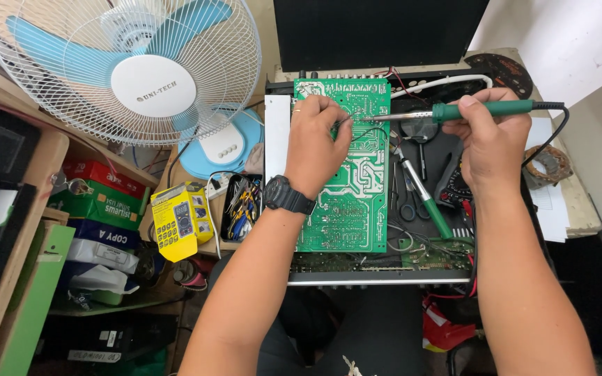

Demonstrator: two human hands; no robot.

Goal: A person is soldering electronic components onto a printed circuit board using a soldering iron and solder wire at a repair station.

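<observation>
Gripping green-handled soldering iron over glossy circuit board

The upper middle of the green circuit board is covered by the left hand, so the spot under its fingertips cannot be seen. What is pinched between those fingers is too thin to be told. The middle of the green soldering iron is hidden inside the right hand. Whether its tip touches the board cannot be made out. The fan is cut off by the top edge, and the dark panel behind the chassis likewise. The tools in the small tray are too small to be told apart.
</observation>
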